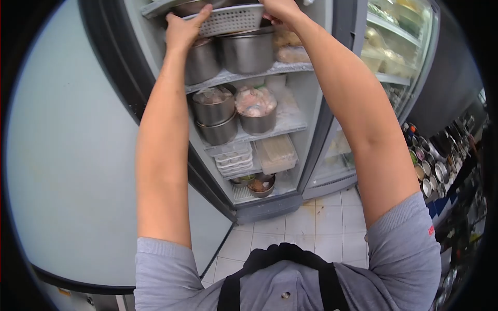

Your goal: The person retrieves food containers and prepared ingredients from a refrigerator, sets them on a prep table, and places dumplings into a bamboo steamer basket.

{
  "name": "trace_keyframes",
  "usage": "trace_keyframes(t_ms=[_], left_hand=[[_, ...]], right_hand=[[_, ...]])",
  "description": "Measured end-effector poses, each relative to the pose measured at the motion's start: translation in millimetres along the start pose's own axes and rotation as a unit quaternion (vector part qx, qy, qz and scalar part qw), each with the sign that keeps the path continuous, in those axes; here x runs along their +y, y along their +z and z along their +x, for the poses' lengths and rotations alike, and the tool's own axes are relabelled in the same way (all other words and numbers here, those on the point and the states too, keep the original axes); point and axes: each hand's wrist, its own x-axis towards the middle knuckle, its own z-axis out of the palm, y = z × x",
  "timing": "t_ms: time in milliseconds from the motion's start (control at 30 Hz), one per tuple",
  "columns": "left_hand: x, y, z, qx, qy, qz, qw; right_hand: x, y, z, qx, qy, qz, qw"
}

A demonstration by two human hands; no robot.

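The left hand's [181,32] fingers are closed on the left end of a white perforated basket [233,22], the thumb laid over its near side. The right end is gripped by the right hand [282,12], partly cut off at the top. Both arms are stretched up and forward, the left nearly upright, the right slanted inward from a wider elbow. The basket is held at the upper shelf of an opened refrigerator, above a wide steel pot [248,54] and another steel pot [202,65]; whether they are touched by it cannot be told. Lower down, bagged pinkish food [255,100] and stacked white trays [234,160] are shelved.
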Motion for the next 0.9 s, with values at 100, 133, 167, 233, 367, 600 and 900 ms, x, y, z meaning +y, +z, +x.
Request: trace_keyframes(t_ms=[100, 133, 167, 233, 367, 600, 900], left_hand=[[22.2, 3.1, -32.1, 0.046, 0.029, -0.012, 0.998], [10.3, 2.8, -27.5, 0.053, 0.038, -0.007, 0.998], [-12.7, 5.4, -17.7, 0.073, 0.077, 0.005, 0.994], [-38.1, 11.6, -10.8, 0.087, 0.113, -0.006, 0.99], [-14.1, -5.6, -91.6, 0.109, 0.105, -0.12, 0.981], [-128.5, 43.1, -488.7, -0.342, -0.045, -0.049, 0.937], [-212.1, -61.1, -784.3, -0.741, -0.299, 0.219, 0.56]], right_hand=[[-13.7, -25.9, -55.2, 0.158, -0.121, -0.205, 0.958], [-3.6, -37.1, -63.5, 0.158, -0.168, -0.219, 0.948], [6.7, -51.3, -79.6, 0.152, -0.191, -0.209, 0.947], [25.7, -77.4, -141.6, 0.191, -0.221, -0.168, 0.942], [155.5, -138.6, -273.4, 0.219, -0.091, -0.131, 0.963], [304.2, -248.1, -620.5, 0.319, 0.378, -0.2, 0.846], [182.6, -538.0, -972.6, 0.75, 0.388, -0.478, 0.243]])
